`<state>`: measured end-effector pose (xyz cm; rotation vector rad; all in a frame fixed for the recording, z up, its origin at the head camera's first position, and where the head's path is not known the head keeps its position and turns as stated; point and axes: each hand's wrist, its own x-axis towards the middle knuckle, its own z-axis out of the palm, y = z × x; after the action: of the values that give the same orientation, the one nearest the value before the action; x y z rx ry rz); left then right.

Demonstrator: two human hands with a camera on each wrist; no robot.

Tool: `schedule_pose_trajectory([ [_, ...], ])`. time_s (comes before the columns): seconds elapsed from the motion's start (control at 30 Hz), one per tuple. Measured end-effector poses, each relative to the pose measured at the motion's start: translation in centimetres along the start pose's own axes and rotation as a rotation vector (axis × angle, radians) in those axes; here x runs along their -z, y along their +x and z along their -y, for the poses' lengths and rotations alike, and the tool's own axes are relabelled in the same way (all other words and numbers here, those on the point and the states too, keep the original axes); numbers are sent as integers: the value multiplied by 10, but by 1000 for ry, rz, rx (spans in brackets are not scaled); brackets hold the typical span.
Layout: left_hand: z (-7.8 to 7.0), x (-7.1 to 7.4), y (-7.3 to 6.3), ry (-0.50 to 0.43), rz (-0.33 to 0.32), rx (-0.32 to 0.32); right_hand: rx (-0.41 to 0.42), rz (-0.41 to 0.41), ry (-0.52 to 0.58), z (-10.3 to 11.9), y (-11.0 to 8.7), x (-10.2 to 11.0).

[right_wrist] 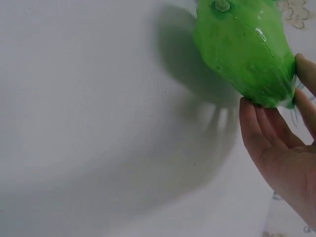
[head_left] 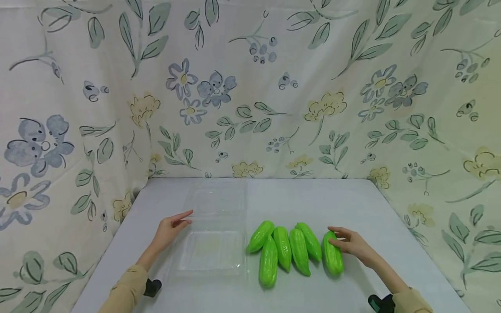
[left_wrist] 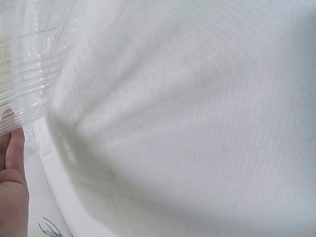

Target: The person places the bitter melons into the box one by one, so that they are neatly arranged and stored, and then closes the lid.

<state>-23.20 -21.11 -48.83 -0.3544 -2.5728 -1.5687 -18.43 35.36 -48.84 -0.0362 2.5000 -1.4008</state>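
My right hand (head_left: 357, 247) pinches the upper end of a glossy green bitter melon (head_left: 333, 259), thumb on one side and fingers on the other. The right wrist view shows this melon (right_wrist: 247, 49) with bumpy skin and a pale round stem end. To its left, several similar melons (head_left: 268, 263) lie side by side. A clear plastic clamshell box (head_left: 211, 274) lies opened flat at left, its two halves one behind the other. My left hand (head_left: 169, 232) is at the box's left side, fingers fairly straight; in the left wrist view, its fingertips (left_wrist: 8, 113) show at the ridged plastic.
The white table (head_left: 313, 198) narrows toward its back edge. A floral cloth (head_left: 250, 87) hangs behind it and along both sides. Dark wrist devices (head_left: 152, 287) are worn at the sleeve cuffs.
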Motion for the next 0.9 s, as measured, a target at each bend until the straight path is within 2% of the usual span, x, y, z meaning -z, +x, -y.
schedule_pose_trajectory([
  [0.43,1,-1,-1,11,-4,-36,35,-35,14,13,6,8],
  [0.9,0,1,2,22,18,-10,52,-82,54,28,16,8],
])
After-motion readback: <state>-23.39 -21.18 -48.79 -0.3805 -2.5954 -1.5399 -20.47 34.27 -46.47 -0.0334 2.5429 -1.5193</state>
